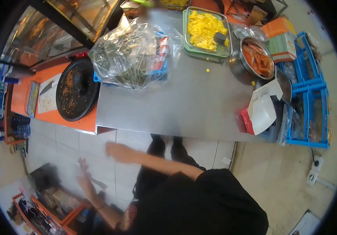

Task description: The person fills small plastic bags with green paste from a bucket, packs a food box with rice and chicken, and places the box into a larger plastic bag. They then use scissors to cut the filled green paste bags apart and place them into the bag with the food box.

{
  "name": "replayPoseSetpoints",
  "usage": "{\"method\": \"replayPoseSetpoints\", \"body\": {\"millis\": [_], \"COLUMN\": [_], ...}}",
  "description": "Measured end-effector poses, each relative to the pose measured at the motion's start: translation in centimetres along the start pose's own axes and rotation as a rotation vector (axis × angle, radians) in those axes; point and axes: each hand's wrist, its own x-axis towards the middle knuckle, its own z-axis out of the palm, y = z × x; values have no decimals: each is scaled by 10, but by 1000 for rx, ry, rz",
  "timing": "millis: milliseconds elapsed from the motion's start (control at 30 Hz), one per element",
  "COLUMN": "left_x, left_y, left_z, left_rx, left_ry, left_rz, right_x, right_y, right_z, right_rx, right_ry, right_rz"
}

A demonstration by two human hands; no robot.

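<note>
My left hand (pixel 84 176) is at the lower left, above the tiled floor, with its fingers apart and blurred by motion. A small greyish strip (pixel 99 184) shows beside it; whether it touches the hand is unclear. Up and to the right, my right hand (pixel 115 152) is closed in front of the table's edge, its fingers curled and smeared. What it holds, if anything, cannot be made out. Both hands are off the steel table (pixel 145 113). Nearest above them is a round black pan (pixel 68 103) with orange-brown crumbs and a dark lump.
A plastic bag of greens (pixel 125 58) lies on the table. Behind stand a glass container of yellow food (pixel 203 29) and a bowl of orange-red food (pixel 257 58). An open carton (pixel 263 111) and blue racks (pixel 307 113) are right. A knife (pixel 47 88) lies left; shelves (pixel 61 223) stand lower left.
</note>
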Motion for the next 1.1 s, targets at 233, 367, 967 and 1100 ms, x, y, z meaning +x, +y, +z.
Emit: {"method": "replayPoseSetpoints", "body": {"millis": [233,367,967,1100], "left_x": [6,16,32,10], "left_y": [-25,-29,-76,-103], "left_z": [-13,-4,-73,-98], "left_rx": [-25,-32,-79,-123], "left_ry": [91,84,220,377], "left_rz": [-109,-185,-152,-253], "right_x": [-200,-174,134,146], "right_y": [-21,39,40,48], "right_z": [-221,-151,3,-49], "right_rx": [-635,-720,-344,-376], "right_ry": [1355,1097,-62,363], "right_rz": [608,803,108,120]}}
